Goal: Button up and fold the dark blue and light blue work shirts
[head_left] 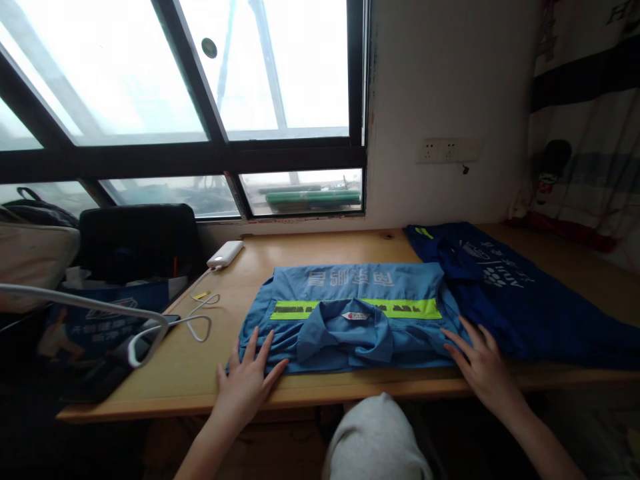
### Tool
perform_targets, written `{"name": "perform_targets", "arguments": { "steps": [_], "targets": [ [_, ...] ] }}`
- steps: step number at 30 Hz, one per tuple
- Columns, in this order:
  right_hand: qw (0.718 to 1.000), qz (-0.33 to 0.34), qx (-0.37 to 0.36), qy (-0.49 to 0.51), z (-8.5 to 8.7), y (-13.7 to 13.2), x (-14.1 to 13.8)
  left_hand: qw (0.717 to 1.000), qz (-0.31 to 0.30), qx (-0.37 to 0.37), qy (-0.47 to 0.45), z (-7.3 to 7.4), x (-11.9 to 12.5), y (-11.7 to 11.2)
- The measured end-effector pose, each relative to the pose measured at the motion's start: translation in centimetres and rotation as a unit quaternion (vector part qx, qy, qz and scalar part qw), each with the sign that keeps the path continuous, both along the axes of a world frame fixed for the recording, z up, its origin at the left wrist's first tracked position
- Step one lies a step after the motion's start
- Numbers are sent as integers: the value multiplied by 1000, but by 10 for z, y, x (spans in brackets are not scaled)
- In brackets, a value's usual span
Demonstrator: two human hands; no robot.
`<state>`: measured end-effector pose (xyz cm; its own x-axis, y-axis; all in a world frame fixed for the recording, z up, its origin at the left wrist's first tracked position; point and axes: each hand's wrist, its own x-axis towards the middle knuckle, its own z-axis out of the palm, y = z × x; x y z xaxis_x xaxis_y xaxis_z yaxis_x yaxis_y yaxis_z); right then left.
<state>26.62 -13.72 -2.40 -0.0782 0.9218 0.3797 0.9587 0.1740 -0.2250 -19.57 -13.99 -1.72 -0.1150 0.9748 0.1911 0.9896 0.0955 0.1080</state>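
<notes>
A light blue work shirt (pixel 345 340) lies folded on the wooden table, its collar toward me. Across it runs a yellow-green reflective strip, with pale printed characters beyond that. My left hand (pixel 247 373) rests with fingers spread on the shirt's near left corner. On the near right edge, the fingers of my right hand (pixel 477 360) are stretched out and touch the cloth. Neither hand grips anything. To the right lies a dark blue garment (pixel 530 300) with white print and a small yellow-green patch; it meets the shirt's right side.
A white power bank (pixel 225 254) with a white cable (pixel 200 320) sits at the left of the wooden table (pixel 165 380). Beyond the table's left edge are a black chair (pixel 140 233) and bags. A window and a wall socket (pixel 449 151) are behind; a curtain (pixel 585 133) hangs at right.
</notes>
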Motion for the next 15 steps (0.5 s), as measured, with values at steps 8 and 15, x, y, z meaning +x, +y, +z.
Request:
{"name": "perform_targets", "arguments": {
  "steps": [8,15],
  "targets": [
    [983,-17,19,180,9,-21,-35,1000,-12,-10,-14,22,-9,69],
    [955,7,31,296,42,-60,-107,967,0,158,-201,27,31,66]
  ]
}}
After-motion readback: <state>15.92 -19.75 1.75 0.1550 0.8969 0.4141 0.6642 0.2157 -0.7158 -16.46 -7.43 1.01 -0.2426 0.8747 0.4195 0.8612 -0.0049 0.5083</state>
